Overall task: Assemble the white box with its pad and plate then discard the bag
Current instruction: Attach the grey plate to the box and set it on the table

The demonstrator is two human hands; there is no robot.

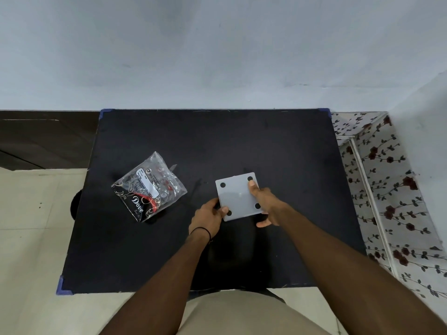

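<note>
Both hands hold a white square panel [238,198] over the black table [217,141], a little right of its middle and nearer the near edge than the far one. Whether it is lifted or rests on the top cannot be told. The left hand [208,217], a dark band [202,230] on its wrist, pinches the panel's near-left corner, thumb on top beside a dark round spot. The right hand [264,204] is clamped along the right edge, with one fingertip on the far-right corner. The panel shows a flat face with a dark spot at each corner. Being square, it has no long axis, and it sits slightly turned against the table's edges, its far-right corner farthest away. Whether this is the box itself or its plate is not clear from this face. The clear plastic bag [148,187] lies flat toward the left edge, apart from the panel and both hands. Its long axis runs roughly near to far, printed dark end toward the near edge. The left hand is plainly the nearer one for picking it up, judging by this layout.
</note>
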